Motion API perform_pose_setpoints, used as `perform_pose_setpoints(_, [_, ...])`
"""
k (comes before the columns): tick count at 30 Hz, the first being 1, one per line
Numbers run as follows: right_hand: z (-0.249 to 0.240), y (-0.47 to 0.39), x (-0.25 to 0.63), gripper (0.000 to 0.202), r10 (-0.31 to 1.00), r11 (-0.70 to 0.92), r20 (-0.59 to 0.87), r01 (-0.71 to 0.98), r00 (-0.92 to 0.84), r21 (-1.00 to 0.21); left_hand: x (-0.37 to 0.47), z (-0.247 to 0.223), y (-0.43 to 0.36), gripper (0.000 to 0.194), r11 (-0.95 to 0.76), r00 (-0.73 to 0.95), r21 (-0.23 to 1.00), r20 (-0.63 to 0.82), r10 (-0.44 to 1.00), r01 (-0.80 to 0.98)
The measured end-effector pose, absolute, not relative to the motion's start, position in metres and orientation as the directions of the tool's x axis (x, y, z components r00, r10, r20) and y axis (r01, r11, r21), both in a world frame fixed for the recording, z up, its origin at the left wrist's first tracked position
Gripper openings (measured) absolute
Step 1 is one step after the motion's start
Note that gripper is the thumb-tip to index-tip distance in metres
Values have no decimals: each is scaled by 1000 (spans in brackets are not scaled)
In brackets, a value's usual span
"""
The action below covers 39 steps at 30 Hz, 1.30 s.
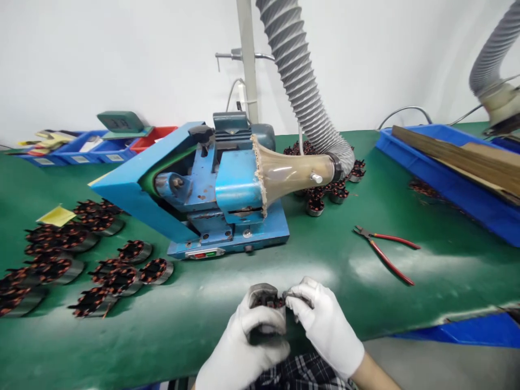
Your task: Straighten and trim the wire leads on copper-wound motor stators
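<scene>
My left hand, in a white glove with dark fingertips, is wrapped round a motor stator with copper windings, low in the middle of the view. At the stator's right side is my right hand, gloved too, its fingers pinched together by the rim. Whatever lies between those fingertips is too small to make out. Red-handled cutting pliers lie on the green table to the right. Several more stators rest on the left, windings facing up.
A blue belt machine stands ahead, its nozzle joined to a grey hose. Several stators sit behind it. At right is a blue tray with cardboard; small bins stand far left.
</scene>
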State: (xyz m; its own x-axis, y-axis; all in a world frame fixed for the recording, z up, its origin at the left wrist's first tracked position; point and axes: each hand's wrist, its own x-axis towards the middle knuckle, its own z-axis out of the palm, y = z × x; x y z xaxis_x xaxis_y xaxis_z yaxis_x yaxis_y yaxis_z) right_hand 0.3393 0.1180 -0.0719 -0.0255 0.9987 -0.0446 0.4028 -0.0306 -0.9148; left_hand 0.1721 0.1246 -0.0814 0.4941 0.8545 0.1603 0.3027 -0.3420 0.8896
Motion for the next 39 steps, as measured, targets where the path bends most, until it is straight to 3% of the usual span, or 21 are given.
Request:
perform_pose_setpoints(4, [-86,125,350,32,857,-316,-389,253,-338,-914,176,-93,122,52,-517,457,691,294,840,505])
perform_pose_setpoints(8, [-89,137,357,25,821,-273,-403,342,-404,-899,176,-102,126,50,-483,494,640,179,851,598])
perform_pose_setpoints(9, [-86,139,357,19,833,-221,-378,384,-403,-896,175,-103,129,50,-453,500,650,127,856,610])
perform_pose_setpoints(11, [-76,144,359,12,849,31,-284,578,-446,-815,174,-101,134,52,-430,514,650,70,855,627])
perform_pose_setpoints(14, [-62,151,376,26,760,508,-237,781,-605,-364,171,-100,139,54,-443,521,636,74,851,632])
perform_pose_setpoints(15, [-60,153,387,29,738,579,-250,778,-627,-242,170,-100,140,55,-444,520,636,78,851,631])
perform_pose_setpoints(16, [-59,155,403,30,742,592,-248,782,-623,-196,169,-99,140,55,-442,520,640,76,851,629])
perform_pose_setpoints(18, [-60,158,441,27,792,544,-190,812,-580,-212,169,-96,139,56,-430,524,655,61,850,622])
perform_pose_setpoints(20, [-63,160,481,21,895,391,-137,894,-425,-219,172,-91,137,60,-418,528,669,45,848,615])
perform_pose_setpoints(23, [-67,158,522,43,999,-38,-16,999,38,10,183,-79,135,50,-425,530,639,33,848,641])
perform_pose_setpoints(25, [-71,156,530,62,983,-184,25,973,182,139,192,-75,134,29,-449,534,571,22,845,687])
perform_pose_setpoints(27, [-77,154,526,65,970,-243,48,948,238,204,200,-73,134,16,-465,545,503,-14,839,729])
perform_pose_setpoints(30, [-85,152,510,58,921,-389,48,915,386,108,206,-75,135,15,-456,546,443,-94,833,772])
perform_pose_setpoints(33, [-91,142,492,44,834,-550,-5,829,552,-106,209,-77,134,16,-421,516,430,-128,847,798])
perform_pose_setpoints(35, [-90,125,477,38,818,-566,-96,765,567,-308,212,-78,132,16,-391,499,460,-139,855,798])
perform_pose_setpoints(37, [-85,101,459,39,868,-496,-317,655,382,-570,214,-78,131,16,-363,487,493,-147,861,790])
perform_pose_setpoints(39, [-79,77,441,45,855,-459,-517,520,39,-721,215,-78,130,15,-346,478,510,-153,865,788])
